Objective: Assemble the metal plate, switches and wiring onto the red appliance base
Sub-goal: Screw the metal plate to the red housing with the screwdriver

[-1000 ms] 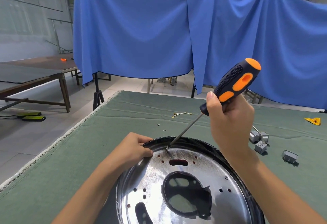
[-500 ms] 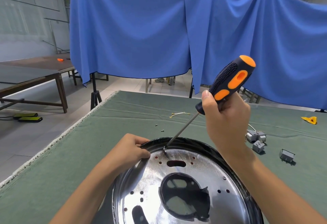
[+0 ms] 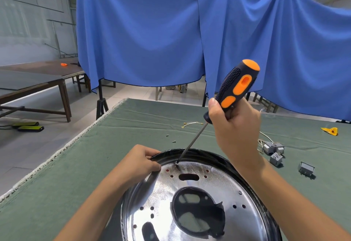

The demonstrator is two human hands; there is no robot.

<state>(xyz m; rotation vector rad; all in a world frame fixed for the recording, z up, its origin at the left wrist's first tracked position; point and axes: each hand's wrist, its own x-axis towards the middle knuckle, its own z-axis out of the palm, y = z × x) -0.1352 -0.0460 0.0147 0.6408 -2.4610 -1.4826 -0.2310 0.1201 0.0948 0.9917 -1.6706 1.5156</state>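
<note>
Shiny round metal plate: left hand pinches its rim; right hand grips knobbly screwdriver.

green-clothed table with metal plate, grey switches, wires, screws

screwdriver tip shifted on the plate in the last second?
No. The screwdriver tip sits at the same spot on the metal plate, just above-left of the oval slot, as before; only the camera moved.

- Legible text, labels, brands, numbers, signs: none.
- Screwdriver handle: plain black and orange, no marking readable.
- Grey switches, right of surface: any print too small to read.
</note>
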